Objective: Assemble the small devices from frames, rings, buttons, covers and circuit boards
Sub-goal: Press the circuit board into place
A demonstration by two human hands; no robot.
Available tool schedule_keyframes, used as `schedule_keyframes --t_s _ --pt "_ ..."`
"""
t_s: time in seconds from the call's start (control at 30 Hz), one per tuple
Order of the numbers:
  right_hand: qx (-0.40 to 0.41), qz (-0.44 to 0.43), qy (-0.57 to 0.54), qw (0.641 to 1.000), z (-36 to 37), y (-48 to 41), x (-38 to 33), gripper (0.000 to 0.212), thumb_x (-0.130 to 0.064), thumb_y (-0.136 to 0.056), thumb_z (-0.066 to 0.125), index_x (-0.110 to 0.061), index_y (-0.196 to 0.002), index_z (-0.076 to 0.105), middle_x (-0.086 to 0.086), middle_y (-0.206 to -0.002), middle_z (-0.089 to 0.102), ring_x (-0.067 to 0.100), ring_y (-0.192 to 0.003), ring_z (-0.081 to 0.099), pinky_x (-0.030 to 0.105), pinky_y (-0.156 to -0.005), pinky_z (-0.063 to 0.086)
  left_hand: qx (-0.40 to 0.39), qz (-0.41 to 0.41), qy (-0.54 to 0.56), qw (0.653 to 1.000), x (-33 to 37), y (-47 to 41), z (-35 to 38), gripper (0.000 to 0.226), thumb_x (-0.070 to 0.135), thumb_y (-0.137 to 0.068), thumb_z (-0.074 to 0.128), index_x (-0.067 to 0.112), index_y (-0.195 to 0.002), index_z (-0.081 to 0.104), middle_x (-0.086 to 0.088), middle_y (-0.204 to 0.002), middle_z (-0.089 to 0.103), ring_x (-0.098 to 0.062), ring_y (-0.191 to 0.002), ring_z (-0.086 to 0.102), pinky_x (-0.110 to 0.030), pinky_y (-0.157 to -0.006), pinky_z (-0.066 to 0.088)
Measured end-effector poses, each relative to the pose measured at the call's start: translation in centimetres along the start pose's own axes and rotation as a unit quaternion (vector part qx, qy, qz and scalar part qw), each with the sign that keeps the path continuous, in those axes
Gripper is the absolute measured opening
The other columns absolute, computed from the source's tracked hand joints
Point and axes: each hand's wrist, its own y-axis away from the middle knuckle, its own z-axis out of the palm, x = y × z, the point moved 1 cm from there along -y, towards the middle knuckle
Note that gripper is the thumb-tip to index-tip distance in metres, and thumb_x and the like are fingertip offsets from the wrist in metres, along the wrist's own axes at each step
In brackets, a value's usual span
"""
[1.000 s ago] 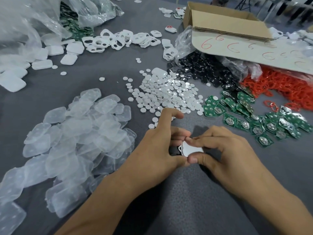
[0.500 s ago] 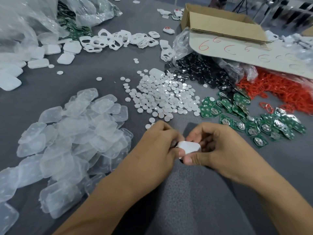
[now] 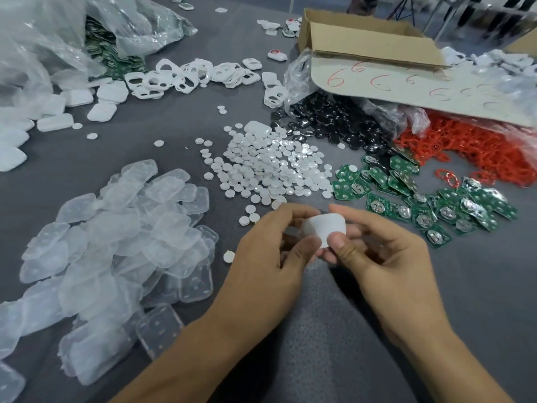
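Two hands, left (image 3: 271, 251) and right (image 3: 374, 251), pinch one small white rounded plastic device (image 3: 324, 228) between them, apparently pressing its parts together.

Only legible marking: hand-drawn red "6", repeated in a row across the pale flap (image 3: 392, 85) of the cardboard box (image 3: 363, 39); the rightmost ones are faint. Print on the circuit boards (image 3: 377, 205) is too small to read.
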Motion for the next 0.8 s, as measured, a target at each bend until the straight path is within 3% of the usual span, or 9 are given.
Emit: schedule_keyframes --t_s 0.1,0.37,0.47,0.57,0.7,0.8 --pt "0.017 0.036 -0.058 0.997 0.0 0.0 0.5 0.03 0.011 -0.082 0.071 -0.014 -0.095 0.08 0.008 -0.074 0.074 0.016 -0.06 0.068 0.023 -0.065 0.057 0.03 0.014 -0.042 0.999 -0.2 0.1 0.3 0.024 0.023 -0.092 0.075 0.03 -0.113 0.069 0.014 -0.107 0.069 -0.009 -0.098 0.067 -0.029 -0.085 0.054" --pt "0.037 0.041 -0.054 0.997 0.9 0.1 1.5 0.028 0.017 -0.081 0.07 -0.009 -0.09 0.074 0.022 -0.079 0.073 0.021 -0.06 0.069 0.025 -0.062 0.056 0.085 0.011 -0.092 0.992 -0.4 0.4 0.4 0.035 0.001 -0.083 0.073 0.033 -0.099 0.071 0.011 -0.091 0.071 -0.008 -0.087 0.068 -0.037 -0.079 0.056" --pt "0.021 0.038 -0.073 0.996 1.0 0.1 1.3 0.026 0.012 -0.083 0.07 -0.011 -0.094 0.075 0.009 -0.078 0.075 0.015 -0.065 0.07 0.02 -0.064 0.057 0.094 0.001 -0.073 0.993 -0.3 0.2 0.5 0.034 0.003 -0.084 0.075 0.035 -0.098 0.071 0.012 -0.091 0.073 -0.008 -0.087 0.071 -0.035 -0.08 0.057" --pt "0.015 0.045 -0.098 0.994 0.8 0.0 1.1 0.015 -0.003 -0.083 0.071 -0.012 -0.095 0.076 0.004 -0.08 0.075 0.014 -0.067 0.071 0.02 -0.064 0.058 0.098 0.001 -0.071 0.993 -0.1 0.2 0.5 0.023 0.019 -0.085 0.077 0.038 -0.097 0.07 0.015 -0.09 0.073 -0.005 -0.084 0.071 -0.027 -0.076 0.056" --pt "0.045 0.03 -0.008 0.998 0.7 -0.1 1.2 0.01 -0.001 -0.089 0.071 -0.011 -0.09 0.073 0.001 -0.073 0.074 0.012 -0.061 0.07 0.028 -0.058 0.06 0.09 0.018 -0.098 0.991 0.0 0.2 0.7 0.023 0.024 -0.087 0.077 0.037 -0.105 0.073 0.017 -0.098 0.069 -0.003 -0.089 0.068 -0.023 -0.079 0.055" --pt "0.085 0.016 0.107 0.99 0.2 0.1 1.2 0.012 -0.012 -0.091 0.074 -0.024 -0.089 0.074 -0.004 -0.067 0.07 0.014 -0.063 0.07 0.044 -0.068 0.062 0.066 0.031 -0.147 0.986 0.3 0.1 1.3 0.032 0.025 -0.091 0.076 0.033 -0.121 0.072 0.016 -0.101 0.064 0.001 -0.089 0.063 -0.013 -0.078 0.049"
